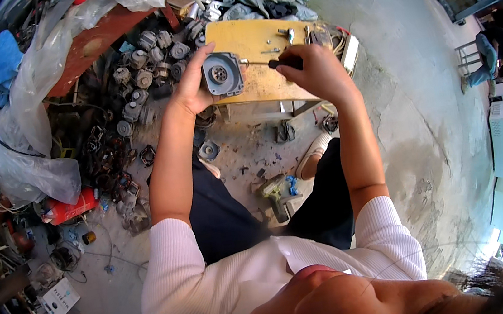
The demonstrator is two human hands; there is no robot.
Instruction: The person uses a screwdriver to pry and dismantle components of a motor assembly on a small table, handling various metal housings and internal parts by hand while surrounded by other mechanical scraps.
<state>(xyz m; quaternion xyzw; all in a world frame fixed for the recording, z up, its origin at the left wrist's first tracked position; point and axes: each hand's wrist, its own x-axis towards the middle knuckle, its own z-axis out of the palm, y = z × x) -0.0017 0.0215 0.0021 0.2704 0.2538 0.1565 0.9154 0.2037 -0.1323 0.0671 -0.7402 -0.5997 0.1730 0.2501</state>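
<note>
1 grey, round-centred motor cover (222, 74)

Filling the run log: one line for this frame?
left hand: holds grey motor end cover | right hand: screwdriver, tip at cover | over yellow stool

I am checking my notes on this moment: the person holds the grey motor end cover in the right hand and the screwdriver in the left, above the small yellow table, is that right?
Not quite: the hands are swapped. In the head view the left hand holds the grey motor end cover and the right hand grips the screwdriver, whose tip points at the cover. Both are indeed above the small yellow table.
</note>
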